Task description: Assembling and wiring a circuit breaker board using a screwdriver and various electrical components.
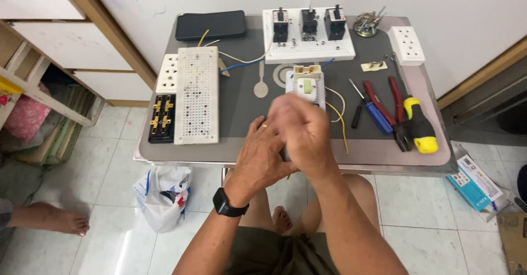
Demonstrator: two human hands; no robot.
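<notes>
Here, both hands are close together over the near edge of the small table (pixel 164 154). The right hand (pixel 304 132) is curled shut and looks a bit blurry. The left hand (pixel 263 157), with a ring and a black watch on its wrist, tucks in under it. Something dark pokes out below the hands, but I cannot tell what it is or which hand grips it. Just past the knuckles lies a small white switch part (pixel 306 84) with a pale green button, right up against the hands. Thin yellow wires (pixel 341 126) trail from it toward the table edge.

To the right lie a blue screwdriver (pixel 376 114), red pliers (pixel 396 115) and a yellow and black screwdriver (pixel 420 125), all untouched. To the left sit a long white board with holes (pixel 196 95), a white socket strip (pixel 167 73) and a black block with brass clips (pixel 162 118).

At the back, a white board (pixel 308 47) already has three black switches standing on it and a few wires joined. The white switch part is not on any board yet, and its wire ends hang loose, so I think the wiring is only partly done.
</notes>
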